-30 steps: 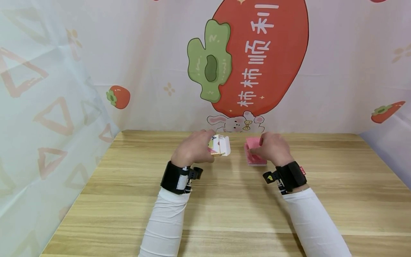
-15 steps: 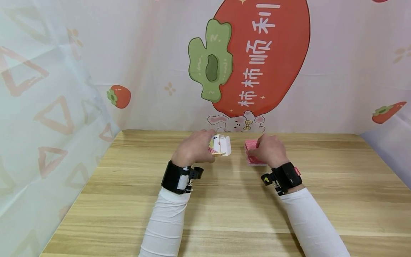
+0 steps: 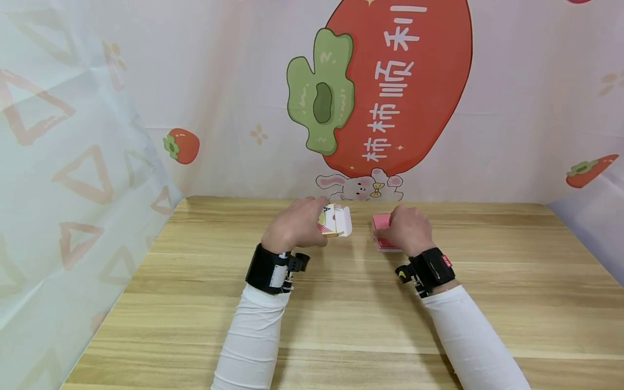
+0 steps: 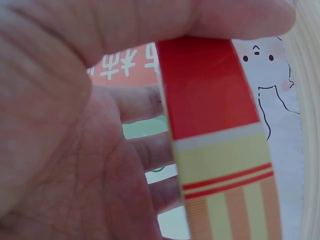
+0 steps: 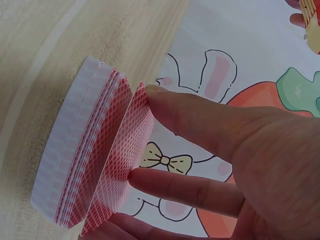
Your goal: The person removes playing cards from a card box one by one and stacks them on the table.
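My left hand grips a card box, its white flap open toward the right. Inside the box's open end, yellow and red-patterned pieces show. The left wrist view shows the box's red, cream and striped side under the thumb. To the right, a deck of playing cards with red lattice backs lies on the table. My right hand pinches a playing card at the top of the deck between thumb and fingers. That card stands slightly apart from the stack along one edge. Whether it is a single card cannot be told.
Both hands are near the back of a wooden table. A printed cloth with a large red persimmon and a rabbit hangs directly behind it. Another cloth side borders the table on the left.
My right hand has shifted a little left and nearer to me over the deck of playing cards. My left hand with the card box has stayed nearly still.
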